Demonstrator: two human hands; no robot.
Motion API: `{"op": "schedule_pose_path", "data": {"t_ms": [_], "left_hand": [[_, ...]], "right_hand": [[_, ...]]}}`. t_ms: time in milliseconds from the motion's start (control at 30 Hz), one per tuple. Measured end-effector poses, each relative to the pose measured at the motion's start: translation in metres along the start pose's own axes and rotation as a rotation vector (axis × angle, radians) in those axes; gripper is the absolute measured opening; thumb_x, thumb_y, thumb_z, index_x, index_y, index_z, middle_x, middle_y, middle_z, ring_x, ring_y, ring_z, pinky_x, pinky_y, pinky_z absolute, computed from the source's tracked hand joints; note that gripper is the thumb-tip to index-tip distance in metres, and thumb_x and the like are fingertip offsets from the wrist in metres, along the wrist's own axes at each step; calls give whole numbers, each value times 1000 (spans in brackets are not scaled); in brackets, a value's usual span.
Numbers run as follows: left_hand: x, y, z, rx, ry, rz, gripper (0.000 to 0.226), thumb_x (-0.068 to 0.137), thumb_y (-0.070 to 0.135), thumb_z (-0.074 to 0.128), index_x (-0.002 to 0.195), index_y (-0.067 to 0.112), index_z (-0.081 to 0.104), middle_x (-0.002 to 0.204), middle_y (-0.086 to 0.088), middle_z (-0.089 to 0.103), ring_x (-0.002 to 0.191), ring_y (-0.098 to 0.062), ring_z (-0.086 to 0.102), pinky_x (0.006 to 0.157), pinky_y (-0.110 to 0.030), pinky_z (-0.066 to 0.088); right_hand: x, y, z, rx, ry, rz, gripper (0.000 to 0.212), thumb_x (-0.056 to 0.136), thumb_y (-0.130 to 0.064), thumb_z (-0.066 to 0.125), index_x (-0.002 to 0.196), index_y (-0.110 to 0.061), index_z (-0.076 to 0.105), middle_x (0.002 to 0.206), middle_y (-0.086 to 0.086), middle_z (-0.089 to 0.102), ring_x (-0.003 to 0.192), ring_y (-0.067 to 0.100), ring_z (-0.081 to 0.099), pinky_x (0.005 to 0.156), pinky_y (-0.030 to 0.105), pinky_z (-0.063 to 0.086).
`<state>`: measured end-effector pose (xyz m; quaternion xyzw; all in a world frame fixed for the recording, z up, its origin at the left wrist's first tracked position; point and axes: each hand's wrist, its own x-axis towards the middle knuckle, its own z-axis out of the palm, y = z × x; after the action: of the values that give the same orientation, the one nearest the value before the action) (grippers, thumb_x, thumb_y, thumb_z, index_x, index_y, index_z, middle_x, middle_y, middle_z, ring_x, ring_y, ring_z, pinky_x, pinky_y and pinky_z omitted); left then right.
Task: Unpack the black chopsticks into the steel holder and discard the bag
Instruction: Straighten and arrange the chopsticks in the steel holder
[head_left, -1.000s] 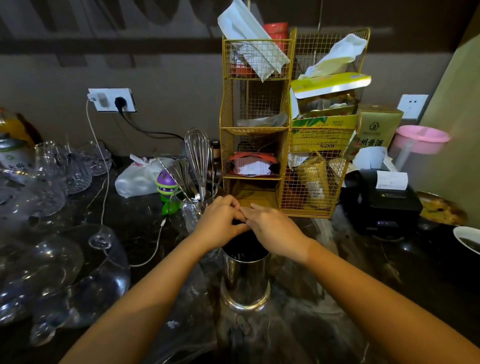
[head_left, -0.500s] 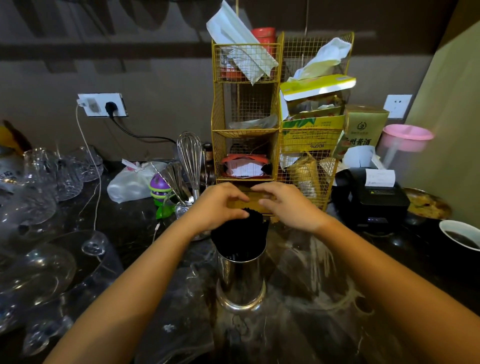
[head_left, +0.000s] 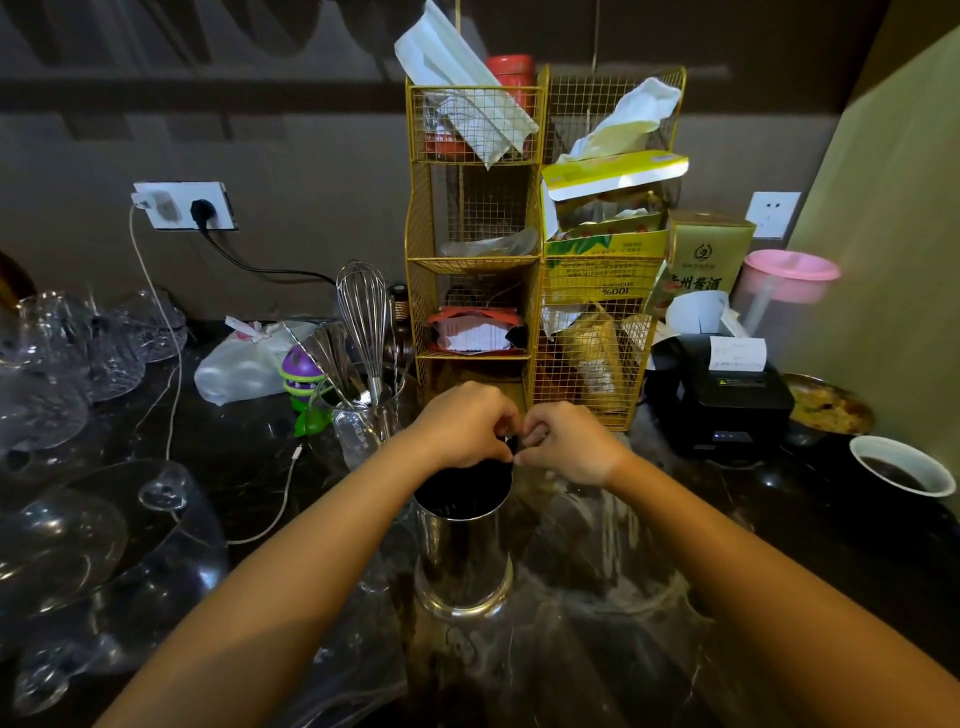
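The steel holder (head_left: 462, 564) stands upright on the dark counter in front of me. A bundle of black chopsticks (head_left: 462, 488) sticks up out of its mouth. My left hand (head_left: 462, 426) and my right hand (head_left: 566, 441) sit side by side on top of the bundle, fingers curled, fingertips pinched together on the chopstick ends. The tops of the chopsticks are hidden under my hands. Crumpled clear plastic (head_left: 358, 670), apparently the bag, lies on the counter to the lower left of the holder.
A yellow wire rack (head_left: 524, 358) stands just behind my hands. A glass jar with a whisk (head_left: 363, 415) is at the left, glassware (head_left: 93, 540) further left. A black receipt printer (head_left: 722, 400) and a white cup (head_left: 904, 467) are on the right.
My hands were spread around the chopstick bundle half a second ago; they have now closed together over its top. The bundle shows less height above the holder.
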<state>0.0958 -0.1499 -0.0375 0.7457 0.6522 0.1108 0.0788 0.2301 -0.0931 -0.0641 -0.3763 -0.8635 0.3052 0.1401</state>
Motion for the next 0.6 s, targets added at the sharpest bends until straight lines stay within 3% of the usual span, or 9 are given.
{"op": "schedule_pose_path", "data": {"t_ms": [67, 167, 500, 600], "left_hand": [[0, 1, 2, 14, 12, -11, 25, 71, 25, 70, 94, 20, 65, 92, -3, 63, 86, -19, 54, 72, -37, 46], [1, 1, 2, 8, 39, -34, 20, 71, 23, 70, 91, 19, 66, 82, 2, 57, 79, -16, 49, 70, -36, 46], [0, 2, 3, -36, 41, -52, 15, 70, 20, 70, 84, 17, 65, 91, -5, 67, 86, -22, 59, 74, -39, 50], [0, 1, 0, -59, 45, -49, 14, 71, 20, 69, 84, 18, 65, 91, -5, 68, 87, -22, 60, 78, -41, 51]], "right_hand": [[1, 1, 5, 50, -14, 18, 21, 75, -13, 69, 68, -19, 50, 75, -1, 60, 62, 9, 55, 44, 13, 44], [1, 3, 12, 185, -34, 48, 26, 77, -8, 67, 63, -19, 48, 61, -3, 54, 54, 5, 54, 41, 12, 47], [3, 3, 19, 275, -43, 30, 27, 78, -4, 65, 63, -16, 46, 60, 1, 54, 55, 8, 58, 42, 13, 49], [3, 2, 16, 275, -42, 22, 27, 79, -5, 64, 63, -17, 46, 59, 1, 55, 48, 3, 59, 42, 12, 48]]}}
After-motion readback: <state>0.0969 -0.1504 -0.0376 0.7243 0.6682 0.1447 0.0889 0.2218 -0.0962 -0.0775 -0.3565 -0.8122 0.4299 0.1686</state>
